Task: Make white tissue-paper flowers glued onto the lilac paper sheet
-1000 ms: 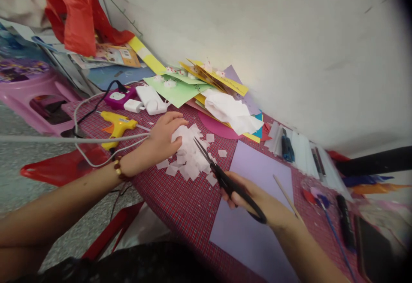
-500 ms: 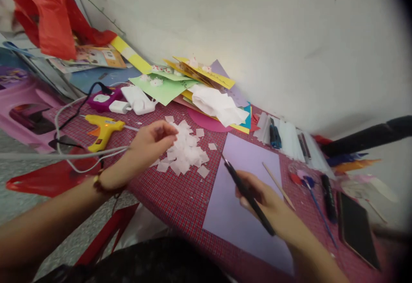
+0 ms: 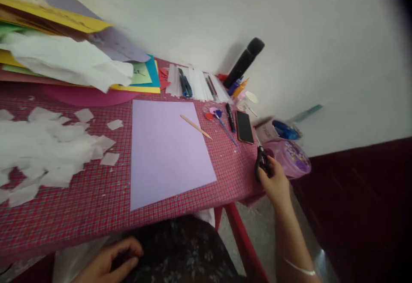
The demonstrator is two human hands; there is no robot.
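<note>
Scissors (image 3: 262, 162), one pair, black-handled: at the table's end, right of the purple sheet (image 3: 164, 158); long axis running away from the wearer, blades outward. Right hand (image 3: 277, 185), the nearer: fingers and thumb closed around the handles, which lie at the fingertips' far side. Left hand (image 3: 112, 259), below the sheet: loosely curled, thumb apart, nothing visible held. Wooden stick (image 3: 195, 126): across the sheet's right edge. Yellow card (image 3: 80, 22), left beyond the sheet: handwriting, illegible. Brands: none readable.
</note>
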